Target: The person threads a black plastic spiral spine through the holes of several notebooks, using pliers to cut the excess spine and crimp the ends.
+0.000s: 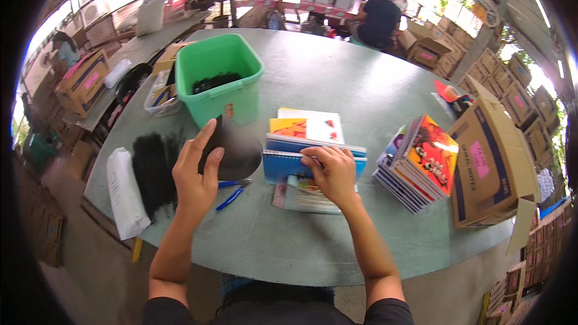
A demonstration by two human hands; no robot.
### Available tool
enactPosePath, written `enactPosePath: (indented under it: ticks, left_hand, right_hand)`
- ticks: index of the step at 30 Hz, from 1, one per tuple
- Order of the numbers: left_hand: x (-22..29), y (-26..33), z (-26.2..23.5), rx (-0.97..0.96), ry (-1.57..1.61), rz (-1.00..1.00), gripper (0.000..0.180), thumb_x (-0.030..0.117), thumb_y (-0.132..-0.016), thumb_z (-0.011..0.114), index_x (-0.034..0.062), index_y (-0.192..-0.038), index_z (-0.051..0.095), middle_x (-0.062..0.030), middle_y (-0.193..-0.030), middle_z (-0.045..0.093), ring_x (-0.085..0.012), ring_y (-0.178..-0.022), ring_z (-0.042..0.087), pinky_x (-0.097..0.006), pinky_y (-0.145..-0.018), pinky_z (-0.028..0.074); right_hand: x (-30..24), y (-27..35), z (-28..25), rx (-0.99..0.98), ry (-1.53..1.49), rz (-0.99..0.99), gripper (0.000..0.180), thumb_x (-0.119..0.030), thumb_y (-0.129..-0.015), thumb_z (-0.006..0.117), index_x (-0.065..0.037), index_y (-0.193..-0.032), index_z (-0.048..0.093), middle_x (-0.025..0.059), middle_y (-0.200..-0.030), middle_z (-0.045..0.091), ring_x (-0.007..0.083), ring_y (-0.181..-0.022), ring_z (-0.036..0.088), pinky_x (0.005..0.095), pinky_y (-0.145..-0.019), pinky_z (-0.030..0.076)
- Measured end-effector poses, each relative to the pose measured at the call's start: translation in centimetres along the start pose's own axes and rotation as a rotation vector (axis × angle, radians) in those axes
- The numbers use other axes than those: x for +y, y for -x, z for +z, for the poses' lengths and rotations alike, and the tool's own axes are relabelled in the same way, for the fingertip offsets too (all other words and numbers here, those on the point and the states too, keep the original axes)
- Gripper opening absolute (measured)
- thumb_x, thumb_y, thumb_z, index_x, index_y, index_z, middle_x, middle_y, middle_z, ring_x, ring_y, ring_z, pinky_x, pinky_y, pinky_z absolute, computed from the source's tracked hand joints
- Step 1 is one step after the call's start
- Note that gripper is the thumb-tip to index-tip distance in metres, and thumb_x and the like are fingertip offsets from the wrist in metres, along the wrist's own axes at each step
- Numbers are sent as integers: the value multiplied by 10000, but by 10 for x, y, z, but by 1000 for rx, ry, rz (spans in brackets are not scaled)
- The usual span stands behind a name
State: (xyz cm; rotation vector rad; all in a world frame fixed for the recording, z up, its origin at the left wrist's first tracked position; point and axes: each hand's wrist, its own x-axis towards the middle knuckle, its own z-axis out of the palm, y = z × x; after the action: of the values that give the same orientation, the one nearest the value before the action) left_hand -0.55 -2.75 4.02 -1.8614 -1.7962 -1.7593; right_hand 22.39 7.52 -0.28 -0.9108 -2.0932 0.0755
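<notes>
Left hand (195, 171) grips black spiral binding (212, 138); right hand (332, 171) pinches blue notebook (283, 165) edge.

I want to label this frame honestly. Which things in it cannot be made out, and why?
Head view only:
- Dark sheet in the left hand: motion-blurred, its kind is unclear.
- Blue notebook: its binding edge is hidden under the right hand.
- Green bin: black contents too small to identify.
- Blue-handled tool: its head is under the blurred sheet.

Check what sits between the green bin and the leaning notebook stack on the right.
In the head view, between the green bin and the notebook stack lies a white-and-orange booklet, with bare tabletop beyond it.
</notes>
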Motion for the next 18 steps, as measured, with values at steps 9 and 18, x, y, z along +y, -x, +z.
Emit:
enactPosePath:
  ticks: [9, 18]
  left_hand:
    - [-14, 22, 24, -327, 40, -35, 407, 56, -815, 592, 203, -1193, 619, -136, -816, 599, -261, -694, 599, -353, -668, 508]
    - [-2, 18, 40, -244, 7, -77, 449, 86, -819, 626, 242, -1238, 586, -131, -805, 573, -277, -710, 603, -358, -662, 495]
  right_hand:
    - [-9, 5, 6, 27, 9, -61, 80, -196, -804, 661, -147, -862, 686, -17, -636, 575, 168, -634, 534, 312, -633, 342]
    - [-12, 12, -1, -7, 138, -119, 161, -126, -799, 629, -132, -958, 651, 13, -731, 581, 207, -725, 550, 330, -699, 381]
